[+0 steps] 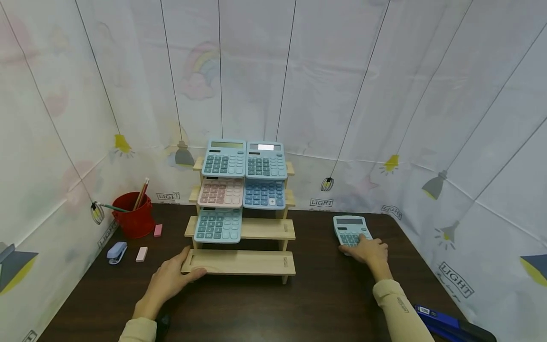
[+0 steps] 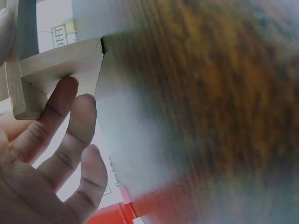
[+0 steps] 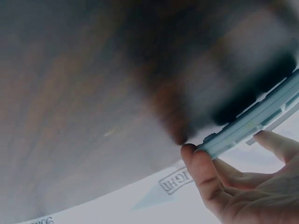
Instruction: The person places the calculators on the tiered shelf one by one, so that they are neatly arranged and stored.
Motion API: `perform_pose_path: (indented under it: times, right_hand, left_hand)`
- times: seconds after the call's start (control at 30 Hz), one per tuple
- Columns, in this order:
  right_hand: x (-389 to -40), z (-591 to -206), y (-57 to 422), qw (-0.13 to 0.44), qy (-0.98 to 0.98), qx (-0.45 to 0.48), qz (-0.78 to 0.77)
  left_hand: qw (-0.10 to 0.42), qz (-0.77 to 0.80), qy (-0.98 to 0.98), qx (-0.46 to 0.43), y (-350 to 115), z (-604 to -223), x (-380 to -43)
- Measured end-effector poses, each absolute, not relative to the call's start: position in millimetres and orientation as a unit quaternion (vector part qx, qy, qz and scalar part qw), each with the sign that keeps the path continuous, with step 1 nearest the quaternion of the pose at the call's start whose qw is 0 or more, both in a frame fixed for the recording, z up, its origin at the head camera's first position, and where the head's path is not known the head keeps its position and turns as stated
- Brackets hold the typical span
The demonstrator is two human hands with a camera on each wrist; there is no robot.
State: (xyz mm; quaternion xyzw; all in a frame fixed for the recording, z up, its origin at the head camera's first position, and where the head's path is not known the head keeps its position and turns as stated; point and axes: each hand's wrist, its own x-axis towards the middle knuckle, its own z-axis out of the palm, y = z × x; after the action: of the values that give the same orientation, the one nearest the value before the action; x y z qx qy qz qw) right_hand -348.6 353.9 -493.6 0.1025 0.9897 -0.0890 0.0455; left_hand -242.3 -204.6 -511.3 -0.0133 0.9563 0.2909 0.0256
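Observation:
A wooden tiered rack [image 1: 241,262] stands at the middle of the table. My left hand [image 1: 168,280] grips the left end of its lowest step, thumb along the front edge. In the left wrist view, fingertips [image 2: 65,88] reach the underside of the step. Over to the right, my right hand [image 1: 369,249] holds a light blue calculator [image 1: 349,227] by its near part. The right wrist view shows that calculator edge-on [image 3: 243,130], with fingers at its corner and side. On the rack's upper steps sit light blue calculators [image 1: 224,159], a pink one [image 1: 221,192] and a darker blue one [image 1: 264,194].
A red bucket [image 1: 136,221] with pencils stands at the left, near a pink eraser [image 1: 158,230], a paler eraser [image 1: 142,254] and a small stapler [image 1: 117,251]. A long blue and black object [image 1: 448,325] lies at the right front edge. Printed curtain surrounds the table.

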Motion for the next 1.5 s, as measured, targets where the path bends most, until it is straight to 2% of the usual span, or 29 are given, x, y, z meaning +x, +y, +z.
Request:
perform_pose_path:
  times: [0.33,0.77,1.5]
  right_hand:
    - [-327,-492,335,0.040,0.992,0.078,-0.095]
    - [-295,-486,304,0.002,0.994,0.050,-0.097]
    - [-234,-430,239,-0.080,0.992,0.011,-0.100]
  left_hand:
    - [0.029,0.293,0.956,-0.017,-202,-512,-240]
    - [0.026,0.295,0.955,-0.013,-202,-510,-241]
    - [0.025,0.293,0.956,-0.009,-202,-505,-240]
